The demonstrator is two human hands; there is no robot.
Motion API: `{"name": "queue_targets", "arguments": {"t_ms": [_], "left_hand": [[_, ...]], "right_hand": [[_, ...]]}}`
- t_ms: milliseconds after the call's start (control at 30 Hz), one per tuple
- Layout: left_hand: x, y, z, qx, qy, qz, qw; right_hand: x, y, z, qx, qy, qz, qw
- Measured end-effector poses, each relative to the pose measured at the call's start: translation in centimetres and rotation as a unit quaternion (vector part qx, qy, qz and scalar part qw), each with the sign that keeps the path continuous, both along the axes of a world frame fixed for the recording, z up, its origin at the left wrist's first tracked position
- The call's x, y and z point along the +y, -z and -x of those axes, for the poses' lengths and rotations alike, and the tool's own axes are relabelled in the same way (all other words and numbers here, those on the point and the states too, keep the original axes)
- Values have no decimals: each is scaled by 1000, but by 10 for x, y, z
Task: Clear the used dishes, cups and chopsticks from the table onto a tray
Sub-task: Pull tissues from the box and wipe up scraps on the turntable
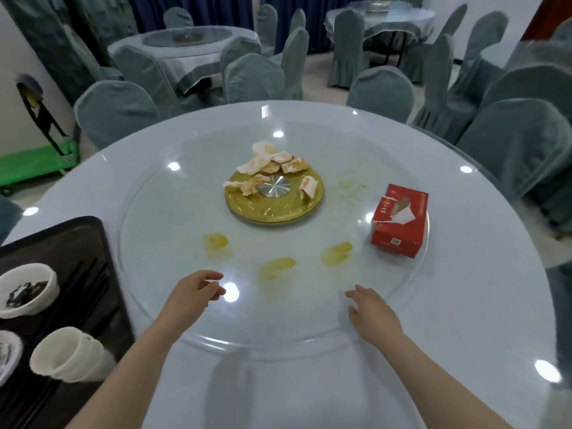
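While both hands are held empty over the near edge of the glass turntable (309, 337), the clearing appears, as a judgement, almost finished. The left hand (193, 294) is seen with fingers loosely curled around nothing, and the right hand (373, 308) is extended with relaxed fingers, low over the glass; whether it touches cannot be told. Such a placement suggests that the turntable may be about to be turned or its far contents reached for.

The used ware is found on the dark tray (83, 243) at the near left of the desk (479, 305): a white bowl (28, 291) with dark residue, a stack of white cups (69, 356) laid on its side, black chopsticks (93, 280) set lengthwise along the tray, and part of another dish (7, 354) at the left edge. The tray is kept just beside the turntable, presumably so that items can be transferred in a short reach.

Left on the glass are crumpled stained napkins (272, 167) heaped on and beside the gold centre disc (274, 207), a red tissue box (399, 221) at the right, and several yellowish smears (277, 267) in front. No dishes, cups or chopsticks are seen outside the tray
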State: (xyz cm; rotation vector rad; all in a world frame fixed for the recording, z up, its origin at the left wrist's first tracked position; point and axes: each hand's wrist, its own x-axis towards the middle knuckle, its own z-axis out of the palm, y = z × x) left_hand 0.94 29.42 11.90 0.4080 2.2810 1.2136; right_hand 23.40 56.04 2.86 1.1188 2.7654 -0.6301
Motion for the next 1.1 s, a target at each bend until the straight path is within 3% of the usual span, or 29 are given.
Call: {"name": "queue_targets", "arguments": {"t_ms": [167,300,533,767,867,967,1100], "left_hand": [[21,24,-9,18,2,62,998],[42,37,-15,37,6,93,995],[77,54,-14,51,2,139,989],[91,74,-12,-9,-6,248,969],[94,78,-11,3,10,282,959],[98,80,-10,18,22,312,949],[92,83,-16,48,43,349,935]], "right_hand": [[17,5,-1,36,22,-15,999],[52,-13,3,119,80,-37,989],[142,-43,18,268,248,-35,930],[194,-42,46,293,339,33,894],[202,-38,54,272,356,49,893],[209,-35,57,228,335,15,914],[203,-43,59,296,321,69,897]]}}
